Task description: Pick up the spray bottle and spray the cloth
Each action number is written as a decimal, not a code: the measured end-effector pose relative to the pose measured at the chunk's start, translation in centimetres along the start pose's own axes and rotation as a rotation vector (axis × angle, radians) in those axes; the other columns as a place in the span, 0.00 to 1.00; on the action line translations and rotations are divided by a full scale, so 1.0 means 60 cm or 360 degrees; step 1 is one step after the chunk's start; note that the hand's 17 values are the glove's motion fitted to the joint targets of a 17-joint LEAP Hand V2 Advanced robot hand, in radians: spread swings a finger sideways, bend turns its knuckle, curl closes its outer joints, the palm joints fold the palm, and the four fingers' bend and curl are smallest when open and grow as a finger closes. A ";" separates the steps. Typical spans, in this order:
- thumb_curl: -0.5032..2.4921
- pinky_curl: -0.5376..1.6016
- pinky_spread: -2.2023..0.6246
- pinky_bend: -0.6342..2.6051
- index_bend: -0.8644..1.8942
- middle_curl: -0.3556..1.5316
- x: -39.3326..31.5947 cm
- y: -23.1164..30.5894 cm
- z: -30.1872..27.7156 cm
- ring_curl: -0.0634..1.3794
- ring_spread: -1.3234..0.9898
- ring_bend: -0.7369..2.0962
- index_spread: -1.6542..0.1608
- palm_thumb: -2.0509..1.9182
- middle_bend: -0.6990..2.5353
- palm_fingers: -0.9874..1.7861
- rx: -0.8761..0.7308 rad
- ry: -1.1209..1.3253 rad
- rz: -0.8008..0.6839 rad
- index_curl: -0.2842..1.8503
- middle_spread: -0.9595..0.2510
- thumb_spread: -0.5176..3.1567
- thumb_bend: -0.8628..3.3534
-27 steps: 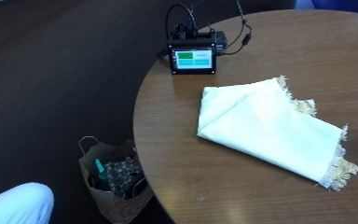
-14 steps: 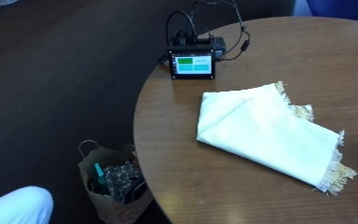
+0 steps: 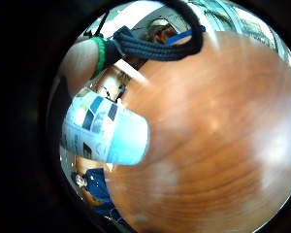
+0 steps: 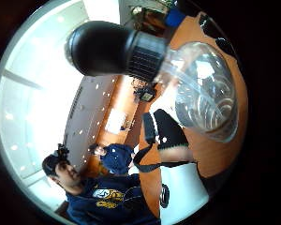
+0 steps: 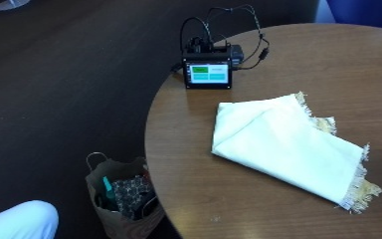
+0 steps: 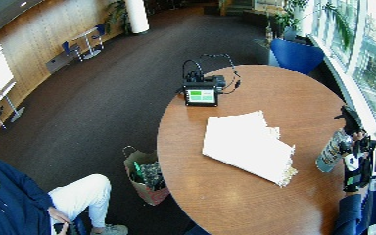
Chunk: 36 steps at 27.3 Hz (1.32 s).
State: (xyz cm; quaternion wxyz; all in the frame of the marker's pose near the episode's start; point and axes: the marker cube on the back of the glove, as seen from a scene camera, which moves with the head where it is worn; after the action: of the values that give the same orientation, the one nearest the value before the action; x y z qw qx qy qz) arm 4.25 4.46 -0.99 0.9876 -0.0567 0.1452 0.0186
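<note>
**Bottle held at the bench edge**

On the round wooden bench we see the folded cream cloth lying flat near the middle. Well apart from it, at the bench's edge (seen only in the wide view), our gloved right hand grips the spray bottle upright, fingers curled around it. A small screen device sits beyond the cloth; a paper bag stands on the floor.

Overhead views sharing round table
</note>
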 end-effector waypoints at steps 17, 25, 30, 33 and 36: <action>0.33 0.39 0.75 0.35 0.38 0.42 -0.051 -0.057 0.025 0.30 0.48 0.43 0.75 0.75 0.32 0.79 0.0308 -0.0271 -0.0138 0.29 0.65 0.37 0.21; 0.35 0.41 0.72 0.37 0.38 0.43 -0.067 -0.065 0.033 0.32 0.48 0.43 0.76 0.75 0.32 0.82 0.0340 -0.0301 -0.0225 0.31 0.66 0.34 0.20; 0.36 0.41 0.70 0.37 0.38 0.43 -0.079 -0.061 0.024 0.33 0.48 0.44 0.76 0.76 0.33 0.83 0.0372 -0.0233 -0.0289 0.32 0.67 0.32 0.20; 0.37 0.41 0.70 0.36 0.38 0.44 -0.086 -0.067 0.021 0.33 0.49 0.45 0.76 0.76 0.33 0.83 0.0313 -0.0149 -0.0362 0.33 0.68 0.32 0.20; 0.37 0.41 0.69 0.36 0.38 0.44 -0.092 -0.078 0.020 0.33 0.49 0.45 0.76 0.75 0.33 0.83 0.0213 -0.0058 -0.0441 0.33 0.68 0.31 0.20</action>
State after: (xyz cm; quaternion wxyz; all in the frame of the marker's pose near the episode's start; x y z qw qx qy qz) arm -0.44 -0.16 2.23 0.9848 -0.0098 0.1189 -0.1266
